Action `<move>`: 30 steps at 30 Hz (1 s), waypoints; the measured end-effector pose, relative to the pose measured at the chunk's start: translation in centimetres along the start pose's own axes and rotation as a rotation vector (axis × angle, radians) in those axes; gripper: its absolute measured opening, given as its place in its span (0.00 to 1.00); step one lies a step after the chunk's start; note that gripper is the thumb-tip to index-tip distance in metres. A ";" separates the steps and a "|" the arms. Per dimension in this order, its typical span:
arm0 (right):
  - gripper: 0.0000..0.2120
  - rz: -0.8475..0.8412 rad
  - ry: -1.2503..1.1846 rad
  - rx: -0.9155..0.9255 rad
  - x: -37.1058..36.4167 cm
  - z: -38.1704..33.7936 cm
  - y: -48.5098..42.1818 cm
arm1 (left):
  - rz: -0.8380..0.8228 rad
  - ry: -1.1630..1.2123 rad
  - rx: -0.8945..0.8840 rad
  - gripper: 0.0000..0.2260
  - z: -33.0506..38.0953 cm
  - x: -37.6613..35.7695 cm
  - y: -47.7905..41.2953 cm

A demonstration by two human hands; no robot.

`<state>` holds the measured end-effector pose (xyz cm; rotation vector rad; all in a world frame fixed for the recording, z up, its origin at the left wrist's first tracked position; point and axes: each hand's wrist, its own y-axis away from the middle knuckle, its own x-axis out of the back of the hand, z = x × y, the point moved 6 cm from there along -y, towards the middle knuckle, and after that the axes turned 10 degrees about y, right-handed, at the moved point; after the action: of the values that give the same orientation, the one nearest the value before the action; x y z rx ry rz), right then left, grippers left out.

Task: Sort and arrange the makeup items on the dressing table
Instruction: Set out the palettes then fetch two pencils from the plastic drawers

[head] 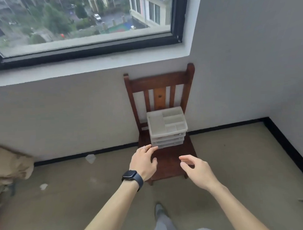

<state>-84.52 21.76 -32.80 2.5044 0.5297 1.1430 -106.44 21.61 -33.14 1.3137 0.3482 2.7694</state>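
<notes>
Spanning the top of the view, a window (82, 22) looks down on buildings and a wet street. Below it lies a bare floor (234, 155), with a brown cloth (10, 164) at the left edge. A wooden chair (160, 80) stands with its back against the wall. On the rear of its seat sits the task's thing, a clear plastic organizer (166, 124) with a compartmented top tray over shallow drawers. It looks empty. No makeup and no dressing table are in view.

The left hand (143, 162) is stretched out with straight fingers, the tips at the organizer's lower left corner; I cannot tell whether they touch it. The right hand (197, 171) hovers over the front of the seat, fingers loosely spread, holding nothing. A dark watch (130, 175) is on the left wrist and a thin ring (144, 149) on one finger. Pale scraps (90, 158) lie on the floor by the wall.

Likely risks: the drawers may slide out if the organizer is tipped forward when lifted. A one-sided grip on smooth plastic could let it twist and fall off the seat. Supporting it under the base with both hands would help.

No brand, label or writing can be read; the watch face is dark.
</notes>
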 end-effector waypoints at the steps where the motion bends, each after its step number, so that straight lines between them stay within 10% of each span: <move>1: 0.11 -0.006 -0.058 -0.043 -0.7 0.4 -1.9 | -0.026 -0.018 0.006 0.23 -0.6 -0.5 -1.6; 16: 0.19 -0.049 -1.066 -0.487 -12.4 7.7 -26.2 | -0.063 -0.299 -0.061 0.26 -11.7 -10.0 -21.4; 30: 0.30 -0.012 -1.654 -0.637 -15.7 8.8 -30.1 | 0.000 -0.361 -0.091 0.19 -12.6 -11.4 -22.0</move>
<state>-93.08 39.46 -61.82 1.9440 -0.2702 -0.8055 -109.94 39.10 -54.48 1.7429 0.1966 2.4428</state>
